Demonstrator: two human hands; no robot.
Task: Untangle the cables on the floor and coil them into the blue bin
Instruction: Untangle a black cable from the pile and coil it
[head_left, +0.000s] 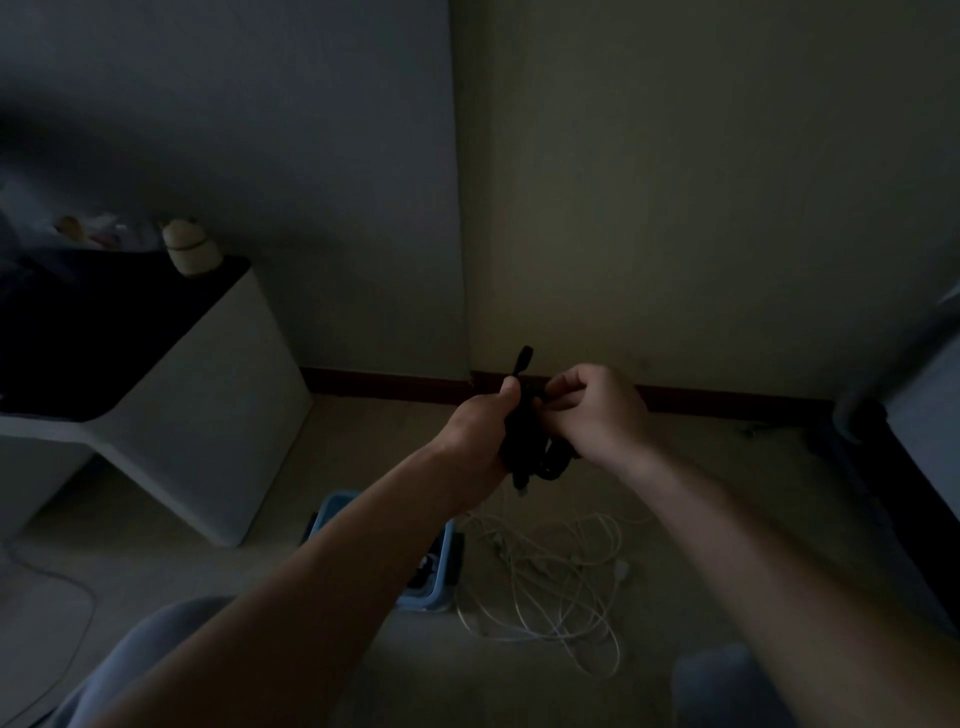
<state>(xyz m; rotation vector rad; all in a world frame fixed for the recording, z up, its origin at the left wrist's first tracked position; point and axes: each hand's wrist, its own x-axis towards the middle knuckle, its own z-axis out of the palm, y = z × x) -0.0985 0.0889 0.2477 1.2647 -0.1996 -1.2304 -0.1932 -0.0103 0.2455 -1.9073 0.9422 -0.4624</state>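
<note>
- black cable (522, 431): bunched into a dark bundle held up in the air between both hands, in front of the wall corner; one plug end sticks up above the left thumb, loops hang below the palms.
- left hand (480, 421): fingers curled round the bundle, thumb pressed on top, gripping it.
- right hand (597, 410): fingers bent and pinching a strand at the bundle's right side.
- blue bin (441, 597): on the floor (727, 493) below the hands, largely hidden behind the left forearm; something dark lies inside, too dim to identify.
- white cables (550, 566): loose tangle on the floor just right of the bin, with a small plug at its right edge.
- white cabinet (208, 415): left of the bin, dark top, a small pale figure (189, 249) on its far corner.
- single white cord (67, 582): curving across the floor at the far left, well apart from the tangle.
- dark skirting board (389, 384): along the base of both walls.
- lighting: very dim; fine detail is hard to tell.
</note>
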